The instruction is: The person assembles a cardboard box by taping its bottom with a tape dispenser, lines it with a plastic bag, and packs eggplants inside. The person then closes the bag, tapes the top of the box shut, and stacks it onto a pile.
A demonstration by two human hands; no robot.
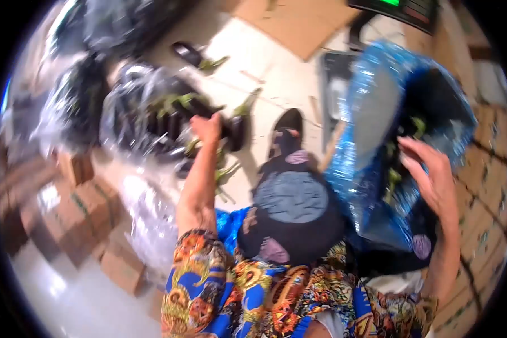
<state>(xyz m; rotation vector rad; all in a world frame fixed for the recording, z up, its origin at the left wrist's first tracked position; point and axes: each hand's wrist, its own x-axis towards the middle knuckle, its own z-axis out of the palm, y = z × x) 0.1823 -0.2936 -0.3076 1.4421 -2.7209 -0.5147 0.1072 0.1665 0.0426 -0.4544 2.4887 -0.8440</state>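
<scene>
My left hand (207,128) reaches out to a pile of dark purple eggplants and closes around an eggplant (196,105), its fingertips partly hidden and blurred. Another eggplant (239,127) with a green stem lies just right of that hand. Beside the pile a clear plastic bag (115,121) holds several more. On the other side, my right hand (434,169) is over the mouth of a blue plastic bag (366,124). Its fingers are apart, near dark eggplants with green stems (417,127) inside the bag.
A single eggplant (187,53) lies farther off on the pale floor, near a cardboard sheet (298,22). A scale display (400,8) stands at the top right. Cardboard boxes (84,214) are at the left, and stacked cartons (490,186) line the right.
</scene>
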